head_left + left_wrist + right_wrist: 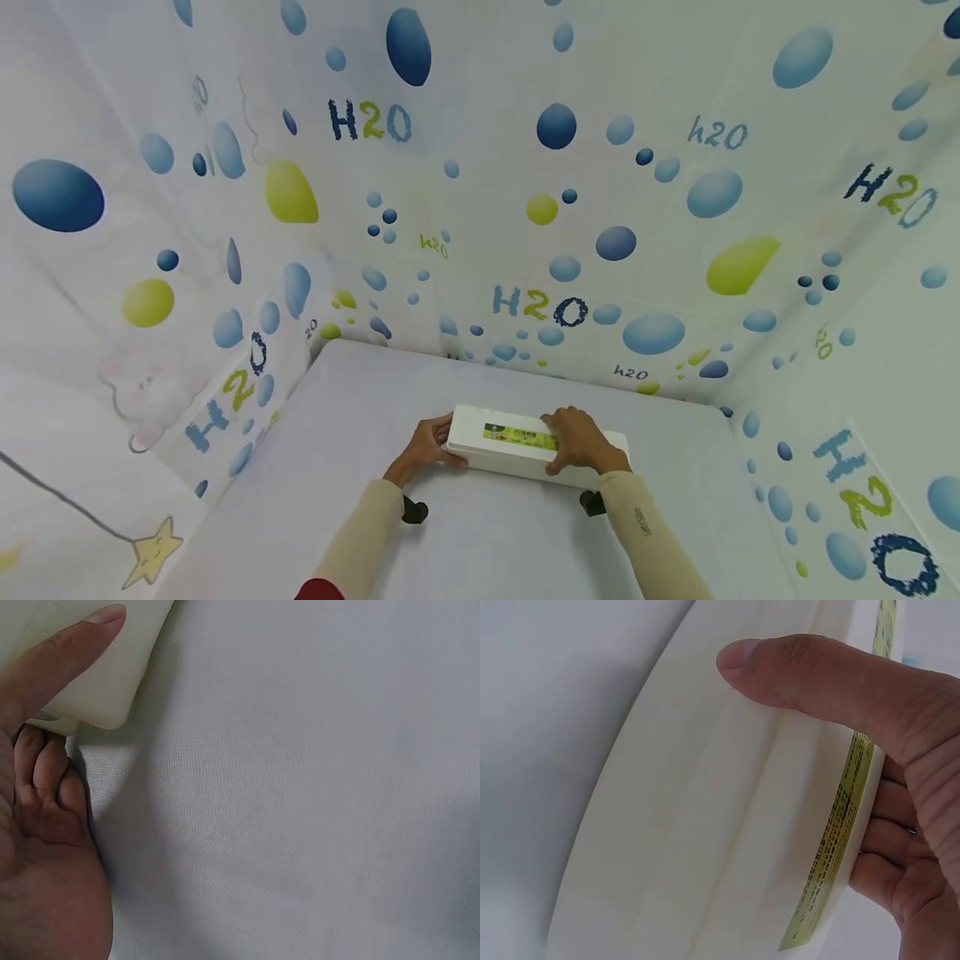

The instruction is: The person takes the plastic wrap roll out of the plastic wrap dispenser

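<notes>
A long white box (468, 423) with a yellow-green printed label (501, 434) on its top lies across the table in the head view. At its left end my left hand (429, 444) grips it, the thumb (75, 656) along the front side and the other fingers (49, 761) curled behind the end. Toward the right end my right hand (581, 440) holds the box from above. In the right wrist view that thumb (802, 671) presses the front side beside a lengthwise seam, while the fingers (889, 847) reach over the labelled face and are partly hidden.
The box is on a white cloth-covered table (480, 533). Patterned curtains (487, 208) with blue and green drops and H2O lettering rise behind and on both sides of the table. Small black camera parts (414, 510) show below each wrist.
</notes>
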The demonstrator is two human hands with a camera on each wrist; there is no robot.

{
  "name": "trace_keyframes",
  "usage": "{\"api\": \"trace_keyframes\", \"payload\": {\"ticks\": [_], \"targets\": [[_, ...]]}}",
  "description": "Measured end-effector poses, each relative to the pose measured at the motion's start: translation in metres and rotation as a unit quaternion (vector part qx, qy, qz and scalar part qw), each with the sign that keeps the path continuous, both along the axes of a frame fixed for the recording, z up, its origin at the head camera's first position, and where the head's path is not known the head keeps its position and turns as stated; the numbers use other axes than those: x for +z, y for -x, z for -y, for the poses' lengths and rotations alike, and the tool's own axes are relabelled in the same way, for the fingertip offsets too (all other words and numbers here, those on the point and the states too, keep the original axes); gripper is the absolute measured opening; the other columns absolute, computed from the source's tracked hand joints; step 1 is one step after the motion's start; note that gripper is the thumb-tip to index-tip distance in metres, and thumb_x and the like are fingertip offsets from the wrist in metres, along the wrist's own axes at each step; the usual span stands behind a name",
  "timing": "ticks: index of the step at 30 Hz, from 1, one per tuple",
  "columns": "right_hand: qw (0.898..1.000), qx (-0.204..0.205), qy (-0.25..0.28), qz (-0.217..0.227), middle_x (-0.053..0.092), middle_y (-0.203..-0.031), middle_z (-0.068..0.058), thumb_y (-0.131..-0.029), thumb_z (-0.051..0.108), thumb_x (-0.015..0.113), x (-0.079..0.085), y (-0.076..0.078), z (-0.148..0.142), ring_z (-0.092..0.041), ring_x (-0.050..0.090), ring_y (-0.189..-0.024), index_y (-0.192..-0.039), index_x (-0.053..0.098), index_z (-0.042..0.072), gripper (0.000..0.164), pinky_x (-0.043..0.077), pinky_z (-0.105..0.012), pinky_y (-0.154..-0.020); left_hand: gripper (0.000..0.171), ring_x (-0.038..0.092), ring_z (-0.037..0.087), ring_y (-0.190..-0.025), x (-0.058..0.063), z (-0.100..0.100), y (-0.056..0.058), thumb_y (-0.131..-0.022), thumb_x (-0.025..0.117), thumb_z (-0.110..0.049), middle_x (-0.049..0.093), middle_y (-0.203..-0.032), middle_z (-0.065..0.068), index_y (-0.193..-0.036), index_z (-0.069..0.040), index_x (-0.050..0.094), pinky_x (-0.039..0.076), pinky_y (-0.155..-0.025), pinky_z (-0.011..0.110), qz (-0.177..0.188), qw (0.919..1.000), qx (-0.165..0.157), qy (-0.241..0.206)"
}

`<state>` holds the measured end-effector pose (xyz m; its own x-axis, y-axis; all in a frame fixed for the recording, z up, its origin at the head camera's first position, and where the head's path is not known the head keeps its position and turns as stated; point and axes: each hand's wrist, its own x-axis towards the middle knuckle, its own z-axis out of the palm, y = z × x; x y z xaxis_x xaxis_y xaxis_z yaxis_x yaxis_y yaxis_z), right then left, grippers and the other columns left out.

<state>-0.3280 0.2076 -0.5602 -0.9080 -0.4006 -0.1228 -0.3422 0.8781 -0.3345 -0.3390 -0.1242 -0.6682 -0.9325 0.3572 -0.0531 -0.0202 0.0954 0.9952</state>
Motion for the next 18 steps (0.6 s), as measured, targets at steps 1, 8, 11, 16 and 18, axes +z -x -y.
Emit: {"api": "trace_keyframes", "payload": {"ticks": [1, 8, 11, 16, 18], "targets": [[1.0, 0.0, 0.001, -0.001, 0.077, -0.122, -0.012, -0.059, 0.027, 0.11, 0.001, 0.0, 0.0, -0.021, 0.062, -0.099, -0.142, 0.071, 0.0, 0.096, 0.06, -0.05, -0.099, 0.11, 0.048, 0.049, -0.154, 0.0, 0.0, 0.0, -0.072, 0.096, 0.012, 0.041, -0.168, 0.03, -0.164, 0.012, 0.034, 0.049, -0.125, 0.04, -0.001, 1.0, -0.001, -0.001], [1.0, -0.006, 0.008, -0.001, 0.077, -0.123, -0.011, -0.061, 0.028, 0.109, 0.008, 0.001, -0.003, -0.021, 0.062, -0.099, -0.143, 0.071, 0.002, 0.095, 0.06, -0.05, -0.1, 0.11, 0.05, 0.052, -0.151, 0.003, 0.0, -0.002, -0.071, 0.095, 0.015, 0.043, -0.165, 0.033, -0.162, 0.014, 0.034, 0.054, -0.12, 0.035, -0.017, 0.9998, -0.006, -0.012], [1.0, -0.01, 0.001, -0.011, 0.078, -0.121, -0.011, -0.06, 0.031, 0.109, 0.016, 0.0, -0.008, -0.021, 0.062, -0.098, -0.143, 0.072, 0.003, 0.095, 0.06, -0.051, -0.099, 0.111, 0.049, 0.05, -0.152, 0.003, -0.001, -0.003, -0.072, 0.097, 0.011, 0.042, -0.166, 0.032, -0.163, 0.013, 0.034, 0.053, -0.122, 0.035, -0.014, 0.9999, -0.005, -0.005], [0.999, -0.013, -0.009, -0.028, 0.078, -0.12, -0.013, -0.059, 0.031, 0.109, 0.031, -0.001, -0.019, -0.022, 0.062, -0.096, -0.142, 0.072, 0.002, 0.095, 0.06, -0.052, -0.097, 0.112, 0.049, 0.048, -0.153, 0.004, -0.001, -0.005, -0.073, 0.099, 0.006, 0.043, -0.167, 0.029, -0.164, 0.011, 0.034, 0.05, -0.124, 0.039, -0.005, 0.9999, 0.001, 0.012], [0.999, -0.017, -0.009, -0.03, 0.078, -0.12, -0.013, -0.06, 0.03, 0.109, 0.035, -0.001, -0.023, -0.022, 0.061, -0.095, -0.142, 0.072, 0.0, 0.095, 0.059, -0.052, -0.096, 0.111, 0.048, 0.048, -0.154, 0.004, 0.0, -0.005, -0.072, 0.098, 0.007, 0.043, -0.166, 0.029, -0.163, 0.011, 0.035, 0.048, -0.125, 0.041, -0.001, 0.9999, 0.007, 0.009]]}}
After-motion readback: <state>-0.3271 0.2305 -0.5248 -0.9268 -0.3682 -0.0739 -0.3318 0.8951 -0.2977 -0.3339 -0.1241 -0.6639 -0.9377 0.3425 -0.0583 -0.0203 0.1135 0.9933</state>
